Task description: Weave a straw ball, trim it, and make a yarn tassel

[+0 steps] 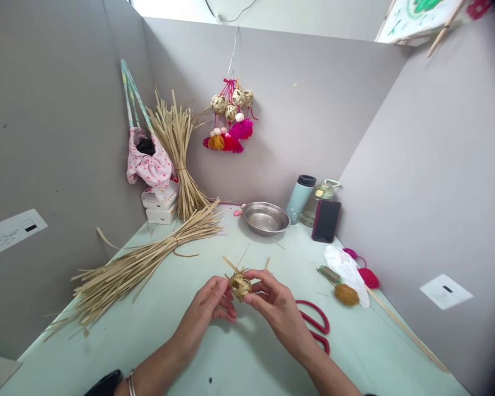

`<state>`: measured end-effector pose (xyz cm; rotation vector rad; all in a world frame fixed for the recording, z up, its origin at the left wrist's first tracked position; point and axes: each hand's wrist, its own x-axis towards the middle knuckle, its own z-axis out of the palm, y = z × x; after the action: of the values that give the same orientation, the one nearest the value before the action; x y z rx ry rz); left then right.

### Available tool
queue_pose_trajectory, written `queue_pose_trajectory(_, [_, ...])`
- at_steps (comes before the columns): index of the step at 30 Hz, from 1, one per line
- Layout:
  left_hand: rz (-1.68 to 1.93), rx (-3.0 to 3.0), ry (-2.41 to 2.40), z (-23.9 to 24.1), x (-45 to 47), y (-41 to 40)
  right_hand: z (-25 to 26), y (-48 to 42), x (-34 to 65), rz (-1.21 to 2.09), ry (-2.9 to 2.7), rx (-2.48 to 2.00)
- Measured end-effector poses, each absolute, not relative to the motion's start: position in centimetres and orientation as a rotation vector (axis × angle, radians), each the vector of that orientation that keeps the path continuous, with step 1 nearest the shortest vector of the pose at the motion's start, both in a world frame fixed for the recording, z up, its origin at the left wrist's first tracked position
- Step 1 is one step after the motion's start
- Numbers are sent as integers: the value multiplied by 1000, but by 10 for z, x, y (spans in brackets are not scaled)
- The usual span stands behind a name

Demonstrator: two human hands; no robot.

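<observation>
I had the right hand (274,297) pinching a small woven ball (240,286) between thumb and fingertips. The left hand (214,300) was up at the ball's left edge, thumb and forefinger brought in narrow, other fingers loosely curled. From my end I couldn't tell whether it was actually gripping anything. The ball was on the near side of the steel bowl (266,221), a bit to its left, with loose strip ends (230,264) poking out of the top (serious bed-hair vibes).

Next out, red-handled scissors (315,324) lay on the pale green table (247,363), nearer me than the bowl and right of it, partly hidden by the right hand and arm. Left of the bowl I had a tied bundle of straw-coloured strips (160,256) lying flat, and further back on that side a second bundle (181,179) standing upright. A blue tumbler (300,201) stood just right of the bowl, then a phone (326,221) propped up. Nearer me and right of the bowl was a mustard tuft (346,295) on something white and crumpled (346,269). Above the bowl and a little left, more woven balls (231,104) hung with pink tassels (241,130).
</observation>
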<state>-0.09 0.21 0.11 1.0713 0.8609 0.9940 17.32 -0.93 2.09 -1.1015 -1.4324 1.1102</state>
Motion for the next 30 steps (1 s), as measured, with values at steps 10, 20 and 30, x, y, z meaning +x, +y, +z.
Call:
queue_pose_trajectory(10, [1369,1755,1036,-5,-6,0,10,-10,170,1138,-1496,-1119])
queue_pose_trajectory(20, [1329,1846,989,-8,-8,3,2,-8,169,1053,-1508,-1137])
queue_pose_trajectory(30, [1372,2105,945,-15,-11,6,0,-10,167,1043,-1482,-1087])
